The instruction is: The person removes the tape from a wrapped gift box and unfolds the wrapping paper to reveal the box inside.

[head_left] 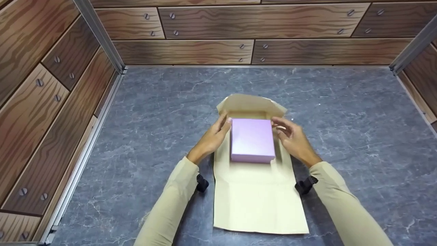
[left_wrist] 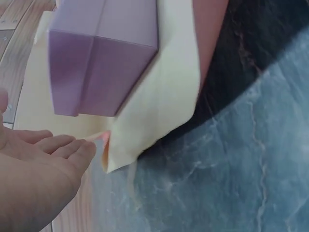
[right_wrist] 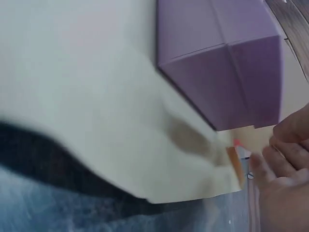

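A purple lidded box (head_left: 252, 138) sits on a long sheet of cream wrapping paper (head_left: 257, 201), whose far end (head_left: 251, 104) stands bent upward behind the box. Along the box's left side lies my left hand (head_left: 212, 136), its fingers extended toward the far left corner. In the left wrist view those fingers (left_wrist: 65, 147) are straight, next to a curled paper edge. My right hand (head_left: 292, 136) is at the box's far right corner, fingers loosely bent and thumb apart. The right wrist view shows its fingers (right_wrist: 285, 159) beside the box's end, above the paper's folded corner, with nothing visibly gripped.
The blue-grey marbled surface (head_left: 164, 112) spreads around the paper. Wood-patterned panels (head_left: 259, 22) wall it in at the back and on both sides, with metal rails (head_left: 117, 61) at the corners. A dark wrist camera (head_left: 202, 183) sits at the left sleeve, another (head_left: 305, 185) at the right.
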Demonstrator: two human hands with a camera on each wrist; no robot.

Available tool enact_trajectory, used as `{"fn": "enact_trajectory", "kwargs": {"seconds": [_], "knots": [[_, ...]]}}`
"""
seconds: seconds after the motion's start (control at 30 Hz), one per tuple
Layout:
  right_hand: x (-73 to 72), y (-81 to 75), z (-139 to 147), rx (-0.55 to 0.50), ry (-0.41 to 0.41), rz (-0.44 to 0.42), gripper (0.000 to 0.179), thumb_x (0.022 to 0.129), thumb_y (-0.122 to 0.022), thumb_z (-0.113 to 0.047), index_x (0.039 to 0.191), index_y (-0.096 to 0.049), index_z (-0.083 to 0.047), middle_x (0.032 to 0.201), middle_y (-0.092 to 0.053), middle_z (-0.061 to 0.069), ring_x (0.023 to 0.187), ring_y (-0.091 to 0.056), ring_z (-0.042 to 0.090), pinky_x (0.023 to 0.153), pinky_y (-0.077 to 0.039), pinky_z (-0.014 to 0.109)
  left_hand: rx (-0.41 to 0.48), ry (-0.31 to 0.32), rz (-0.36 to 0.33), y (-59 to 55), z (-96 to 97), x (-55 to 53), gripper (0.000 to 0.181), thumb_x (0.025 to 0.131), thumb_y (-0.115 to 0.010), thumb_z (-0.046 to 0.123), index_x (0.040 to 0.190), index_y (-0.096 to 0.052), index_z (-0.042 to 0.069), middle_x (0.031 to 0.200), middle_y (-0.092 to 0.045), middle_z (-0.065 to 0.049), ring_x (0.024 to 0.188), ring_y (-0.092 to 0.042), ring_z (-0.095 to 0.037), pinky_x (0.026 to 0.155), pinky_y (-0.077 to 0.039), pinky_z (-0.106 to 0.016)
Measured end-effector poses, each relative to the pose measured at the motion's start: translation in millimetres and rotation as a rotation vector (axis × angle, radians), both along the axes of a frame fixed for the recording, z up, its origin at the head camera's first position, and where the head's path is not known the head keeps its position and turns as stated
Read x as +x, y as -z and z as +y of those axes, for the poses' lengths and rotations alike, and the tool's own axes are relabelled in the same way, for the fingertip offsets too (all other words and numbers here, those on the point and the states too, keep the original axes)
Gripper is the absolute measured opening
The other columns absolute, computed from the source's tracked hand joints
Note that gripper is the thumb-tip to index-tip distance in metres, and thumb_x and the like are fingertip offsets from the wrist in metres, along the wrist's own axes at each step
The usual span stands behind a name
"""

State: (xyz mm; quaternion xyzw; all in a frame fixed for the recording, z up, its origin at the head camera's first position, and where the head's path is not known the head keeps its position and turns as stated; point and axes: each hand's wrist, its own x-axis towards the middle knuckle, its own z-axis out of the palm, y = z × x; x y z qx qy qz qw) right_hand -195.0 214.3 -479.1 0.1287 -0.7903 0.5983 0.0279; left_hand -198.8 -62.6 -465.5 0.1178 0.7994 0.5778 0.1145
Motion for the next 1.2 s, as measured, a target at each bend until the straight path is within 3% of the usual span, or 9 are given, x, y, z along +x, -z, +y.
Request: {"fn": "enact_trajectory", "kwargs": {"seconds": [0.1, 0.2, 0.37, 0.5, 0.6, 0.7, 0.83, 0.97, 1.2], "knots": [[-1.1, 4.3, -1, -0.015, 0.034, 0.040, 0.041, 0.091, -0.048, 0.024, 0.130, -0.057, 0.016, 0.123, -0.063, 0.031, 0.113, -0.062, 0.037, 0.100, -0.053, 0.031, -0.010, -0.022, 0.001, 2.4, 1.0, -2.2, 0.066, 0.110, -0.034, 0.044, 0.161, -0.019, 0.004, 0.165, -0.025, -0.013, 0.151, -0.026, -0.027, 0.124, -0.020, -0.036], [-3.1, 6.9, -1, -0.011, 0.048, 0.073, 0.039, 0.091, -0.049, 0.024, 0.127, -0.059, 0.016, 0.121, -0.064, 0.030, 0.113, -0.063, 0.037, 0.100, -0.053, 0.032, -0.024, -0.034, 0.010, 3.0, 2.2, -3.8, 0.065, 0.110, -0.034, 0.043, 0.160, -0.024, 0.003, 0.164, -0.028, -0.015, 0.150, -0.027, -0.030, 0.124, -0.021, -0.038], [-7.8, 9.2, 0, 0.058, 0.032, 0.052, 0.037, 0.093, -0.049, 0.020, 0.129, -0.057, 0.017, 0.127, -0.061, 0.032, 0.120, -0.060, 0.041, 0.105, -0.049, 0.039, -0.047, -0.024, 0.011, 2.4, 4.4, -6.0, 0.065, 0.110, -0.033, 0.044, 0.159, -0.025, 0.002, 0.162, -0.032, -0.017, 0.147, -0.034, -0.034, 0.122, -0.028, -0.040], [-10.0, 10.4, 0, 0.065, 0.013, 0.039, 0.045, 0.093, -0.045, 0.021, 0.138, -0.049, 0.016, 0.140, -0.053, 0.032, 0.131, -0.053, 0.042, 0.112, -0.043, 0.038, -0.040, -0.007, 0.002, 3.7, 5.3, -8.5, 0.067, 0.110, -0.031, 0.045, 0.160, -0.022, 0.001, 0.163, -0.030, -0.016, 0.149, -0.031, -0.031, 0.123, -0.024, -0.037], [-10.8, 11.4, 0, 0.043, 0.008, 0.086, 0.052, 0.090, -0.042, 0.025, 0.141, -0.047, 0.015, 0.148, -0.047, 0.029, 0.135, -0.048, 0.042, 0.114, -0.039, 0.035, -0.036, -0.014, 0.010, 4.9, 5.7, -10.5, 0.066, 0.110, -0.031, 0.044, 0.159, -0.023, 0.001, 0.163, -0.030, -0.016, 0.150, -0.029, -0.029, 0.124, -0.021, -0.037], [-12.4, 12.9, -1, 0.057, 0.043, 0.167, 0.052, 0.087, -0.042, 0.027, 0.136, -0.053, 0.014, 0.142, -0.053, 0.028, 0.128, -0.055, 0.040, 0.109, -0.044, 0.029, -0.036, -0.033, 0.019, 4.9, 6.0, -11.7, 0.065, 0.110, -0.032, 0.045, 0.159, -0.026, 0.002, 0.162, -0.031, -0.016, 0.150, -0.028, -0.029, 0.124, -0.020, -0.038], [-14.4, 14.5, -3, 0.064, 0.098, 0.240, 0.043, 0.087, -0.047, 0.027, 0.126, -0.061, 0.015, 0.120, -0.064, 0.029, 0.107, -0.062, 0.041, 0.095, -0.053, 0.023, -0.023, -0.039, 0.015, 3.6, 5.6, -12.9, 0.065, 0.110, -0.030, 0.045, 0.159, -0.026, 0.003, 0.163, -0.031, -0.015, 0.150, -0.029, -0.029, 0.124, -0.020, -0.038], [-10.7, 8.2, -7, 0.051, 0.102, 0.203, 0.033, 0.090, -0.050, 0.025, 0.120, -0.062, 0.018, 0.114, -0.065, 0.031, 0.103, -0.064, 0.044, 0.093, -0.056, 0.030, -0.013, -0.036, 0.024, 2.2, 6.0, -15.3, 0.065, 0.110, -0.028, 0.045, 0.159, -0.027, 0.002, 0.163, -0.031, -0.015, 0.150, -0.028, -0.029, 0.124, -0.020, -0.037], [-15.0, 15.1, -1, 0.004, 0.067, 0.111, 0.039, 0.093, -0.047, 0.022, 0.130, -0.058, 0.015, 0.132, -0.060, 0.030, 0.123, -0.059, 0.039, 0.106, -0.049, 0.033, 0.028, -0.051, 0.068, 0.5, 7.6, -17.1, 0.059, 0.111, -0.030, 0.040, 0.155, -0.035, 0.001, 0.160, -0.037, -0.015, 0.149, -0.030, -0.027, 0.124, -0.022, -0.036]]}}
